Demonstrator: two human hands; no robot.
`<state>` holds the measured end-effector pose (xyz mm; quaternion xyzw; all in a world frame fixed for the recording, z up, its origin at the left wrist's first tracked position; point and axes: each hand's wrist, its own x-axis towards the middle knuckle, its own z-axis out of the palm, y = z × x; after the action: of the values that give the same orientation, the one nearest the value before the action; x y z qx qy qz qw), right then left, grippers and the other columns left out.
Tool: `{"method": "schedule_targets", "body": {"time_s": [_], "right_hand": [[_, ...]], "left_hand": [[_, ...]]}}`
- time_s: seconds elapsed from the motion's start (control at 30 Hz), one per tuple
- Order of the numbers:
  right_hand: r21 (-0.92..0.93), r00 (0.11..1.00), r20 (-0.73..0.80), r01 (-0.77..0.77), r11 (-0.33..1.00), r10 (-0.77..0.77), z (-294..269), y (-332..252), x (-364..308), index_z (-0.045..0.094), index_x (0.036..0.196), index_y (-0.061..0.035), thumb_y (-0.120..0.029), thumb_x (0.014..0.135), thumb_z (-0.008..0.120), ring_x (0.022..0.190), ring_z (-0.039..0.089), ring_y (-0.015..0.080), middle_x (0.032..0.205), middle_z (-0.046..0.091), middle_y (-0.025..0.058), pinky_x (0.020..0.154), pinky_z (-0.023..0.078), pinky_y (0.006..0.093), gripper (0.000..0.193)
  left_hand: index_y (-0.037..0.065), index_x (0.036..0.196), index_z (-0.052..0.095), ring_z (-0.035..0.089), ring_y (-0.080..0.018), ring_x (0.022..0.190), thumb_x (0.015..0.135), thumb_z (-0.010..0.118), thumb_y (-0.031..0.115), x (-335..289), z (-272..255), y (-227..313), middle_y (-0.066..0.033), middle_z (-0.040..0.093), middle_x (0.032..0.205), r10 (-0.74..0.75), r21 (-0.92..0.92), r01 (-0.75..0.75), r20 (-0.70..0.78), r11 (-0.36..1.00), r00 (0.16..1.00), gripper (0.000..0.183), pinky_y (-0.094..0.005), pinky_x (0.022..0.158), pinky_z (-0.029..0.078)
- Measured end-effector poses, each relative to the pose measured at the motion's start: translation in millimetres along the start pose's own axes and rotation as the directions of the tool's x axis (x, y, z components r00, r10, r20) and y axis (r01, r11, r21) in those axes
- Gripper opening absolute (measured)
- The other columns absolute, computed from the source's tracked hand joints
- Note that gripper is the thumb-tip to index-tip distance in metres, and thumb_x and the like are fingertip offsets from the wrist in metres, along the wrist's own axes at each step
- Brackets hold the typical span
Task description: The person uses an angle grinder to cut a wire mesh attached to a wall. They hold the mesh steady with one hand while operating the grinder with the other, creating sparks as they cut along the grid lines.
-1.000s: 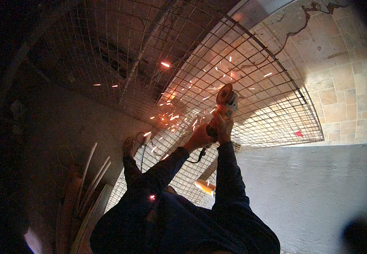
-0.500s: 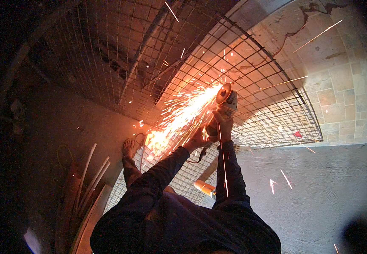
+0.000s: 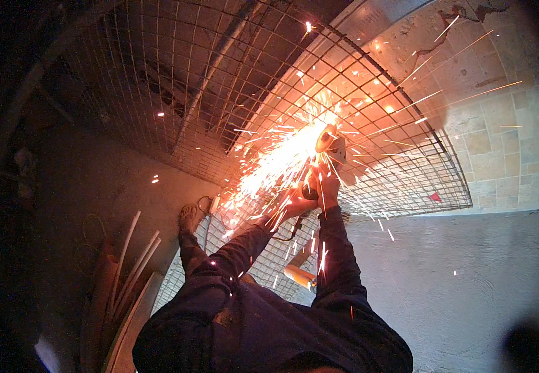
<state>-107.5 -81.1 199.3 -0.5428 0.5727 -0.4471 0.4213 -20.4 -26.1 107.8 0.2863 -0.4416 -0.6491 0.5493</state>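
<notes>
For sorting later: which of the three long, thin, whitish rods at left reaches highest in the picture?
The leftmost rod; the other two rods, close together, end lower.

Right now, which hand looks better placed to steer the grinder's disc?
Probably the right hand: it grips the grinder closer to the disc. The left hand sits farther back, with sparks around it.

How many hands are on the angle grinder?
2. The left hand grips the rear of the angle grinder; the right hand holds it nearer the disc. Sparks partly veil them; no other hand shows.
</notes>
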Motion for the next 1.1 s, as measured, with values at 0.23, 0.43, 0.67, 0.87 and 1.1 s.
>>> {"method": "schedule_targets", "body": {"time_s": [0.23,0.43,0.67,0.87,1.1], "right_hand": [[-0.122,0.993,0.023,0.114,0.986,-0.112,-7,-1,4,0.065,0.108,-0.0022,-0.02,0.085,0.079,0.079,0.063,0.0137,0.094,0.069,0.0045,0.066,0.051,0.0294,0.032],[-0.177,0.988,0.044,0.156,0.972,-0.151,-11,-2,5,0.066,0.105,-0.004,-0.02,0.087,0.076,0.075,0.063,0.0142,0.091,0.069,0.0038,0.063,0.05,0.0309,0.026],[-0.213,0.987,0.045,0.163,0.963,-0.157,-19,6,6,0.067,0.101,-0.006,-0.02,0.088,0.074,0.071,0.063,0.0147,0.087,0.069,0.0029,0.06,0.05,0.0326,0.02],[-0.514,0.923,0.194,0.384,0.767,-0.332,-20,28,13,0.068,0.098,-0.0078,-0.02,0.09,0.072,0.068,0.063,0.0152,0.083,0.069,0.0021,0.058,0.049,0.0341,0.015],[-0.2,0.965,-0.002,0.256,0.946,-0.261,-2,49,-8,0.064,0.099,-0.0025,-0.024,0.081,0.08,0.068,0.062,0.0141,0.083,0.066,0.0041,0.061,0.051,0.0321,0.032]], "left_hand": [[0.0,0.129,0.057,0.063,-0.0179,0.1,0.082,0.08,0.035,-6,7,61,-0.0107,0.068,0.111,-0.3,-0.265,0.282,-0.031,0.922,0.953,0.063,-0.0335,0.088,0.052],[0.005,0.113,0.065,0.062,-0.0178,0.074,0.078,0.086,0.029,1,11,68,-0.0016,0.068,0.085,0.123,0.335,-0.116,0.001,0.935,0.992,0.048,-0.0348,0.065,0.053],[0.001,0.099,0.066,0.059,-0.0131,0.069,0.078,0.083,0.026,10,6,34,-0.0014,0.066,0.077,-0.093,-0.108,0.091,-0.017,0.99,0.995,0.037,-0.032,0.064,0.05],[0.002,0.098,0.067,0.063,-0.0134,0.072,0.076,0.087,0.032,-7,5,32,-0.004,0.069,0.084,-0.216,0.088,0.219,-0.04,0.972,0.976,0.042,-0.032,0.068,0.053],[0.004,0.106,0.065,0.07,-0.0212,0.085,0.071,0.09,0.035,-22,-1,3,-0.0097,0.072,0.093,-0.151,0.313,0.184,-0.128,0.932,0.98,0.053,-0.035,0.078,0.055]]}}
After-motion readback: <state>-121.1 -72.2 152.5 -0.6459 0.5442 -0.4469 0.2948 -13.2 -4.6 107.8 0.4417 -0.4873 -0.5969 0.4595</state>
